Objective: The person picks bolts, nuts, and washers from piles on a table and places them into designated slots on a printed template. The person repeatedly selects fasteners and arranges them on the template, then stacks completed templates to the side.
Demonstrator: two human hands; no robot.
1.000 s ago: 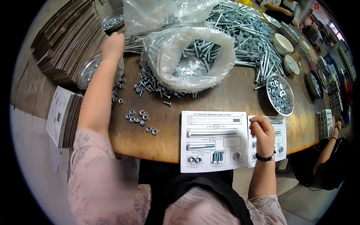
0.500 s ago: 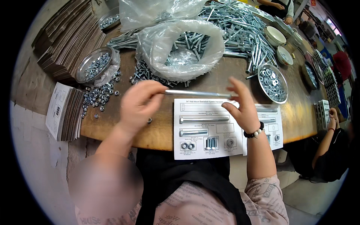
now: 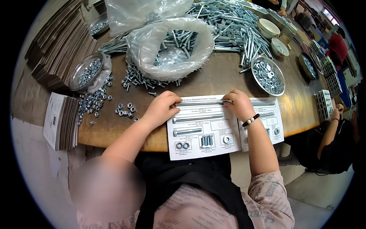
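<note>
My left hand [image 3: 162, 108] and my right hand [image 3: 240, 105] pinch a long metal bolt [image 3: 202, 103] near its two ends. It lies along the top of a white printed card [image 3: 232, 153]. Below it on that card are a medium bolt [image 3: 198, 118], a shorter bolt [image 3: 187, 131], two nuts [image 3: 182, 145], several small screws [image 3: 207, 141] and a washer [image 3: 227, 139]. A second card [image 3: 263, 142] with similar hardware lies partly under the first, and my right forearm covers some of it. Several loose nuts [image 3: 124, 110] sit beside my left hand.
Beyond the cards stands an open plastic bag [image 3: 137, 49] of bolts, with a heap of long bolts [image 3: 232, 32] behind. A washer bowl [image 3: 282, 86] is at right, a nut tray [image 3: 73, 78] at left. Stacked cards [image 3: 55, 122] line the left edge. Another person's hands [image 3: 336, 111] are at right.
Both hands have lowered the long bolt from the air onto the top of the card. My right fingers, spread before, now close on its end. The view has shifted slightly.
</note>
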